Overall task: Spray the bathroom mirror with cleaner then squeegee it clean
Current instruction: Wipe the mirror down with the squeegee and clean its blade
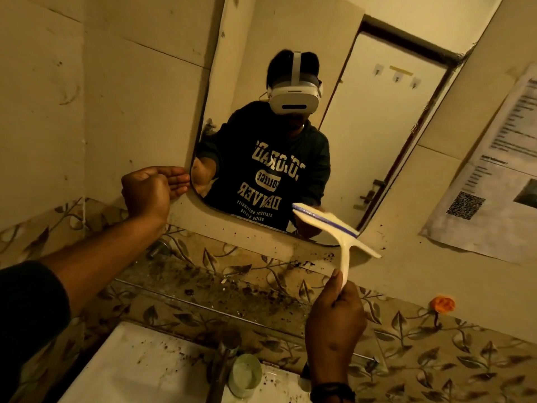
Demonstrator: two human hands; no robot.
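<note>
My right hand is fisted round the bottom of the squeegee handle, thumb up along the stem. The grip sits low, so the T-head stands well clear above the knuckles. Forearm comes up from the lower edge of the view, wrist roughly straight.

Squeegee looks like light moulded plastic, stiff in stem and crossbar, with a thin soft blade strip along the head edge. Judging by that, a one-hand hold is enough. A low grip gives reach but less pressure on the blade; I'd choke up toward the T for even contact. A wet handle could get slippery.

Blade head is at the bottom right corner of the mirror, tilted, overlapping the lower edge. Can't tell if the blade is touching the glass or just off it.

My left hand is empty, fingers loosely curled and half open, tips at the mirror's lower left corner, arm stretched out from the left of the view. Touching the edge or just beside it, can't say.

Mirror is frameless on the tiled wall, above a stained glass shelf. Sink and tap sit below that. No spray bottle in view.

Glass shows no obvious wet streaks in this light, so I can't judge how much has been wiped.
</note>
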